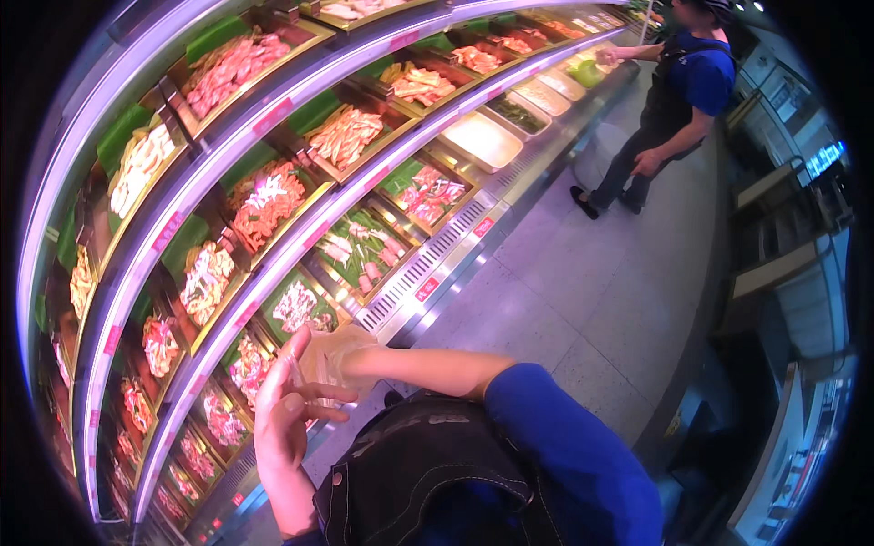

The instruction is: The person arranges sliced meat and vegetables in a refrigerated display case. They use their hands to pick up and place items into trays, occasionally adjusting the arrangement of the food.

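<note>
A thin, clear plastic glove (365,338) loosely covers my right hand (324,355), which reaches in front of the refrigerated display case. My left hand (283,416) is bare and raised beside it, some fingers bent and pointing toward the gloved hand. Its fingers overlap the plastic in view; whether they pinch the film is unclear. The right fingertips are partly hidden behind my left hand. Just beyond both hands lies a tray of sliced pale meat (295,306) on a green leaf-like liner.
Tiered shelves hold several gold-edged trays, including skewers on green liner (362,249) and a white pan (481,140). A co-worker (672,102) in a blue shirt and dark apron reaches into the case near a green item (586,74). A pale bin (601,153) stands on the tiled floor (546,273).
</note>
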`<state>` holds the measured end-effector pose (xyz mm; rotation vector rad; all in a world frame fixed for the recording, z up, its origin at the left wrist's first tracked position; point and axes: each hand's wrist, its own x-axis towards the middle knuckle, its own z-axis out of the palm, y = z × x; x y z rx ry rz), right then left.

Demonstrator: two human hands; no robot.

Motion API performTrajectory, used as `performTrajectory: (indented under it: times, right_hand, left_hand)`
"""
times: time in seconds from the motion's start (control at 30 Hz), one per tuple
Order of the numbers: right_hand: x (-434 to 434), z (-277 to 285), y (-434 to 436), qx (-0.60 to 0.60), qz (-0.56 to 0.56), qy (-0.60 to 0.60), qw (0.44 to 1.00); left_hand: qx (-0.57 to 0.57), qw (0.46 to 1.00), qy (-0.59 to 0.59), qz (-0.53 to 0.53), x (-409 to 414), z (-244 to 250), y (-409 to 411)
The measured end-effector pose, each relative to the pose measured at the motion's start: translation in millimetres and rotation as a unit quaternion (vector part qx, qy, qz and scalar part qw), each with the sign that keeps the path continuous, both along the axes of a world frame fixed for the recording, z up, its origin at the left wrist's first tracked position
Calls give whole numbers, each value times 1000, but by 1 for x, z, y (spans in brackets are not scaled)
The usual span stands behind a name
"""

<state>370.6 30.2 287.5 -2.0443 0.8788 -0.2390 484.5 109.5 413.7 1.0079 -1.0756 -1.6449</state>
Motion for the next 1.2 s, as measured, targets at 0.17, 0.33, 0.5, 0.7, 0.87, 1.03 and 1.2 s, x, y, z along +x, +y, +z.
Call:
performTrajectory:
  times: [0.17,0.33,0.5,0.7,0.87,1.03,1.2]
  right_hand:
    - [-1,-23,-6,76,-36,-23,996]
    - [-6,-38,-5,148,-81,-21,985]
    - [-20,0,2,266,-54,77,959]
    - [-50,-51,-4,163,-109,-85,977]
    - [-48,-39,-3,63,-112,4,992]
    - [-41,-31,-3,224,-102,-46,968]
    - [-30,-94,5,206,-90,-86,971]
  left_hand:
    - [26,999,-32,-11,2,4,-4]
    - [25,999,-43,0,6,6,-7]
    - [-2,995,-92,34,20,13,-3]
    - [17,990,-139,6,16,18,4]
    - [37,990,-136,-19,12,14,6]
    - [35,994,-95,-30,10,9,11]
    - [43,995,-85,-35,10,4,9]
